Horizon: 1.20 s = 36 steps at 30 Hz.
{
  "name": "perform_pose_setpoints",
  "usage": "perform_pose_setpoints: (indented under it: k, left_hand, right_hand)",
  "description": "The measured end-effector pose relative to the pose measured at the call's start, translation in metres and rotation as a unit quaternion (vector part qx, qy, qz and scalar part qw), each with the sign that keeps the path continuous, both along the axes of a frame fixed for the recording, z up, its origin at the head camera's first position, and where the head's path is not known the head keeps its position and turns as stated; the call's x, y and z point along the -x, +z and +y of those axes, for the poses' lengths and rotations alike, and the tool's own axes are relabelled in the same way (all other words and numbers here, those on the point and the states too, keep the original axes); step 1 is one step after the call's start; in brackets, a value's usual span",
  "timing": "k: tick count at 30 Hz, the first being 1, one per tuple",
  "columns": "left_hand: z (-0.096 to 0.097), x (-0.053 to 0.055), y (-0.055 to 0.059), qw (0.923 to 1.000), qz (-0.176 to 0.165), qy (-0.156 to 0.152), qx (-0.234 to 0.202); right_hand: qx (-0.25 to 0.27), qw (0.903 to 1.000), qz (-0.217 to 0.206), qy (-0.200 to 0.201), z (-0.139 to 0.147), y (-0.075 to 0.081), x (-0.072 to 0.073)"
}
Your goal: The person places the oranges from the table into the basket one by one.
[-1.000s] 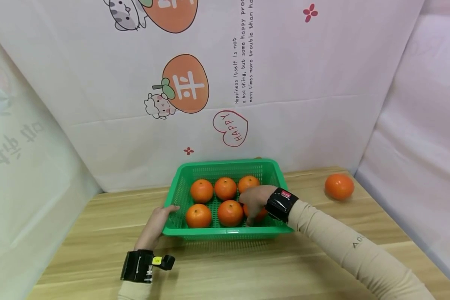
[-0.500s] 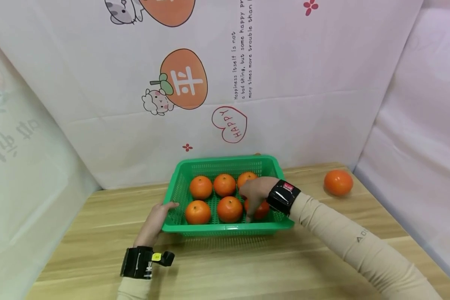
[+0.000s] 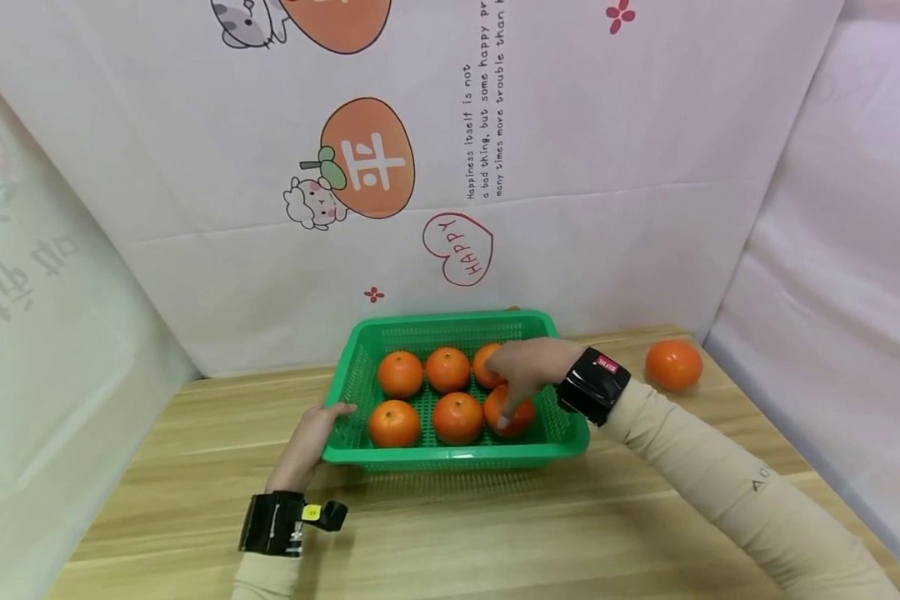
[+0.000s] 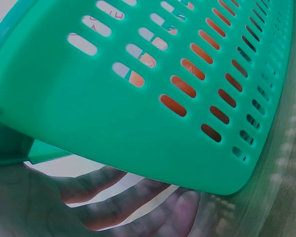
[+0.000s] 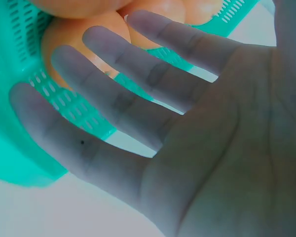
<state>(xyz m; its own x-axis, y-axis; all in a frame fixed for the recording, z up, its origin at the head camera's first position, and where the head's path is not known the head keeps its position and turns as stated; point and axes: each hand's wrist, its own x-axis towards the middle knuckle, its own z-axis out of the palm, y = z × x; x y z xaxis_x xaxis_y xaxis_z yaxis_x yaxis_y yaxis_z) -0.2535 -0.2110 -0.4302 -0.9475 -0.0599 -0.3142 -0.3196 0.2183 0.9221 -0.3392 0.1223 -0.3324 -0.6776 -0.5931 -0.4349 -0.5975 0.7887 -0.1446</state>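
A green plastic basket (image 3: 450,454) stands on the table with several oranges in two rows. My left hand (image 3: 307,442) grips its left rim, thumb over the edge. In the left wrist view, the fingers (image 4: 138,195) of that hand lie along the outside of the slotted basket wall (image 4: 89,108). My right hand (image 3: 536,365) is over the right end of the basket, fingers spread and nothing in the palm (image 5: 217,163). It partly covers the back right orange (image 3: 487,364). Its thumb tip overlaps the front right orange (image 3: 510,412); I cannot tell whether they touch.
One more shiny orange-red fruit (image 3: 673,365) lies on the wooden table (image 3: 450,533), right of the basket near the table's edge. A printed white cloth (image 3: 570,250) hangs right behind the basket, with white cloth also on both sides.
My right hand has loosened from the front right orange and drawn up and to the right, uncovering more of it. The left hand stays on the basket's rim.
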Motion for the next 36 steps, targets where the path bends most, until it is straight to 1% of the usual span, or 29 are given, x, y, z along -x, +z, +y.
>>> perform_pose_setpoints:
  k: [5, 7, 13, 20, 23, 30, 33, 36]
  left_hand:
    - [0.000, 0.000, 0.001, 1.0000, -0.001, 0.000, 0.004]
    - [0.000, 0.000, 0.001, 1.0000, -0.001, 0.000, 0.007]
    - [0.000, -0.001, -0.002, 1.0000, -0.002, 0.000, 0.006]
    - [-0.002, 0.003, -0.002, 0.9999, -0.002, -0.004, 0.010]
    - [-0.002, 0.004, -0.002, 0.9999, -0.004, -0.004, 0.009]
    - [-0.001, -0.001, -0.003, 0.9999, -0.004, -0.008, 0.011]
    - [-0.001, -0.001, -0.002, 0.9998, -0.002, -0.007, 0.016]
    - [0.000, 0.000, 0.000, 0.9998, 0.001, -0.003, 0.021]
  right_hand:
    - [0.005, 0.9999, 0.010, -0.007, 0.012, 0.008, -0.002]
    - [0.015, 0.9998, 0.015, -0.004, 0.017, 0.009, -0.002]
    - [0.066, 0.9970, 0.041, 0.007, 0.037, 0.014, -0.005]
    - [0.113, 0.9911, 0.069, -0.003, 0.057, 0.023, -0.010]
    - [0.128, 0.9888, 0.077, -0.007, 0.063, 0.024, -0.013]
    - [0.159, 0.9833, 0.087, -0.019, 0.082, 0.020, -0.015]
    - [0.177, 0.9788, 0.099, -0.028, 0.092, 0.019, -0.014]
    - [0.194, 0.9730, 0.120, -0.034, 0.102, 0.020, -0.011]
